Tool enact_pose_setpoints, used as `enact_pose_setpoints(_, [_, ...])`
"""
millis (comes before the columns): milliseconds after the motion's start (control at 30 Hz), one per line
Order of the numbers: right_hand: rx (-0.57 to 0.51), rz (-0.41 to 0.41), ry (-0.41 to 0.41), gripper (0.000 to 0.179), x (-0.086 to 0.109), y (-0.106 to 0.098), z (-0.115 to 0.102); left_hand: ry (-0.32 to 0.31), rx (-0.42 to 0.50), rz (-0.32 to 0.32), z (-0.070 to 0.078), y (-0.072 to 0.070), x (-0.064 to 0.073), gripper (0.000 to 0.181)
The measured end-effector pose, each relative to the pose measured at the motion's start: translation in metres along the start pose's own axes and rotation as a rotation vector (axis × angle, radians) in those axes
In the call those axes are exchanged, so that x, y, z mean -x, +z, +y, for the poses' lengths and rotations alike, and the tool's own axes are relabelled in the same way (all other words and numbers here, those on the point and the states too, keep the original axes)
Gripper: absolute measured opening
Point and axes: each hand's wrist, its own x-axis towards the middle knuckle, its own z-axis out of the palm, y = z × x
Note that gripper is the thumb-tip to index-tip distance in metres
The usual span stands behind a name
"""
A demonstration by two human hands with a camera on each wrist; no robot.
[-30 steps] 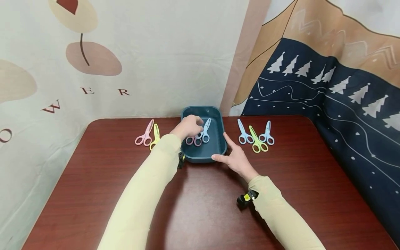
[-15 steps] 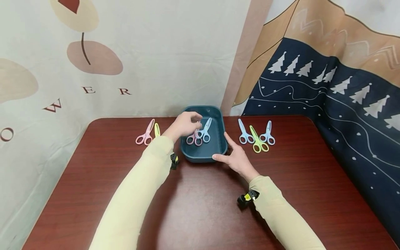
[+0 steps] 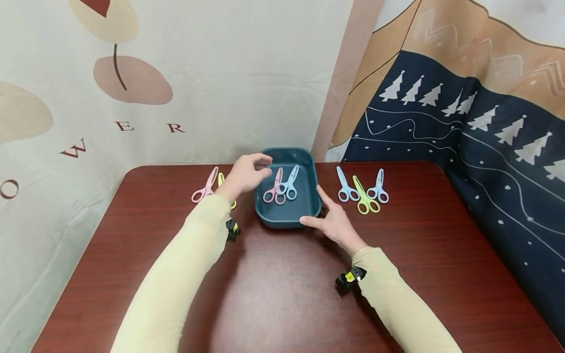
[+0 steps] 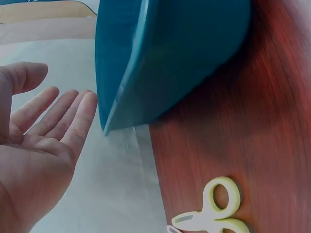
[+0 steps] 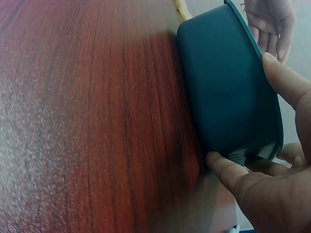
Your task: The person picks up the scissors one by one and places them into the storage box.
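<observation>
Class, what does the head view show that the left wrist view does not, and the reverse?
Only the head view: the right hand, the green scissors, and the pink scissors and blue scissors inside the tray. Only the left wrist view: the palm of the left hand. Both: the left hand, tray, yellow scissors and table.

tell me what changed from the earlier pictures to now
The left hand has moved left, to the left side of the teal bin, uncovering the blades of the pink scissors inside; whether it let anything go is hidden. The right hand stays at the bin's near right corner; the blue scissors inside and the green scissors on the right lie as before.
</observation>
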Motion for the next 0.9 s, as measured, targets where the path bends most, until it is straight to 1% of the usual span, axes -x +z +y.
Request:
enact_pose_setpoints(167, [0.023, 0.01, -0.012, 0.099, 0.0, -0.001, 0.0, 0.001, -0.008, 0.035, -0.005, -0.006, 0.004, 0.04])
enact_pose_setpoints(267, [0.039, 0.011, -0.013, 0.1, -0.001, -0.001, 0.0, -0.007, 0.004, 0.066, -0.01, -0.009, 0.006, 0.04])
enact_pose_setpoints(400, [0.034, 0.008, -0.013, 0.1, -0.001, 0.0, 0.0, -0.011, 0.019, 0.103, -0.018, -0.014, 0.01, 0.04])
enact_pose_setpoints(467, [0.023, 0.008, -0.009, 0.1, 0.0, 0.0, 0.0, -0.01, 0.01, 0.112, -0.022, -0.016, 0.012, 0.041])
enact_pose_setpoints(633, [0.002, -0.003, 0.004, 0.1, 0.001, -0.001, -0.001, -0.015, 0.004, 0.112, -0.028, -0.023, 0.017, 0.044])
enact_pose_setpoints(900, [0.015, -0.003, 0.002, 0.101, -0.001, -0.001, 0.001, -0.052, 0.05, 0.108, -0.04, -0.035, 0.025, 0.046])
